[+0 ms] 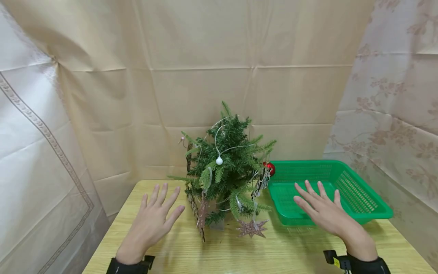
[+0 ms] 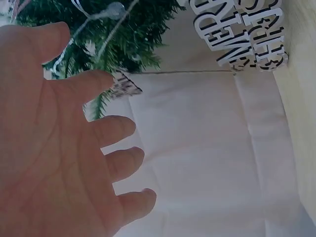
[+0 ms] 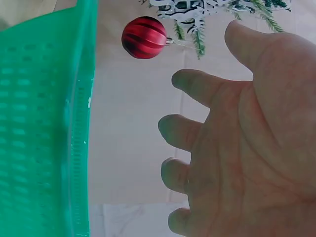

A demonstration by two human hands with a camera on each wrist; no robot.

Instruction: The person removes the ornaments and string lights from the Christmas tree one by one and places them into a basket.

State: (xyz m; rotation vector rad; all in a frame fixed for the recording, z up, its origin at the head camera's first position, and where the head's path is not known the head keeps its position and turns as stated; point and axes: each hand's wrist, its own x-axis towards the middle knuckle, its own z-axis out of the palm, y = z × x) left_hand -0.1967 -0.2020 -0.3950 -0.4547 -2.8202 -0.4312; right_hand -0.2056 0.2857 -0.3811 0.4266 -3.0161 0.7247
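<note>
A small artificial Christmas tree (image 1: 232, 163) stands mid-table, hung with a string light that has a white bulb (image 1: 219, 161). A pink glitter star (image 1: 252, 228) hangs low at its front, a red ball ornament (image 1: 269, 168) on its right side. Cut-out letter ornaments (image 2: 242, 29) hang at its sides. To the left of the tree my left hand (image 1: 152, 220) is held with fingers spread, holding nothing. My right hand (image 1: 325, 213), likewise spread and bare, is over the near side of a green plastic basket (image 1: 367, 190). In the right wrist view the red ball shows beyond the fingertips.
The light wooden table (image 1: 184, 258) carries the tree and, at its right, the basket. A beige cloth (image 1: 205, 45) hangs behind. Pale cloths flank both sides, the right one (image 1: 393, 102) with a floral print.
</note>
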